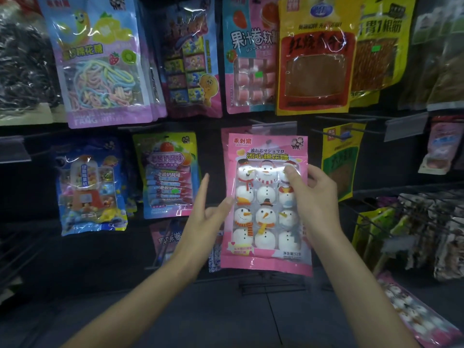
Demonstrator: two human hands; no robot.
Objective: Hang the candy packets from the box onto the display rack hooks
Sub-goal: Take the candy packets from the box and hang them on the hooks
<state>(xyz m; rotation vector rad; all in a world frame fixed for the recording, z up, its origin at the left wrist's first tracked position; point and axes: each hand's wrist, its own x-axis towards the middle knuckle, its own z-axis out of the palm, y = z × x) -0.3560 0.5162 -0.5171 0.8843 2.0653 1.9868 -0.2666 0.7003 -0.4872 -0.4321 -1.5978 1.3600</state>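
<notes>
1. A display rack with a black back panel fills nearly the whole frame, from the left edge to the right edge.
2. Clear plastic price-tag holders sit at the front ends of the hook arms across the middle band of the frame: one at the left edge, one at centre, one at the right.
3. Thin black wire hooks jut out of the rack at the right of the frame.
4. A dark grey floor lies at bottom centre, crossed by faint pale seams.
5. White glare streaks the glossy yellow bag at upper right; the lower left corner is dim.
</notes>
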